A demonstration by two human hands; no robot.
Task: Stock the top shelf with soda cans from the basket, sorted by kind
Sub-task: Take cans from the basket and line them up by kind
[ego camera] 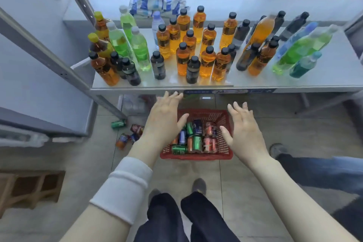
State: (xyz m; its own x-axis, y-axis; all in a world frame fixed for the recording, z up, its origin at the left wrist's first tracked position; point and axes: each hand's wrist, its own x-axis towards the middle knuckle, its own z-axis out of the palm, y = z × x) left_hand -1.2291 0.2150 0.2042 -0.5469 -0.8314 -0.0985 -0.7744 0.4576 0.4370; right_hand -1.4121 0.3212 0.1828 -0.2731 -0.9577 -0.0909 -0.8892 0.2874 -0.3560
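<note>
Head view: A person standing at a metal rack reaches down with both hands toward a red basket on the tiled floor. The left hand hangs over the basket's left wall and the right hand over its right. Each grip is spread, fingers straight, and holds nothing. The soda cans, green, blue, orange and red kinds jumbled together, lie in the basket. The top shelf they are meant for is not plainly in view. A lower shelf just beyond the hands is crowded with bottles, some close to its front edge. A can lifted carelessly past that edge could topple them. Loose cans on the floor left of the basket could roll underfoot, and the mixed pile invites mis-sorting.
</note>
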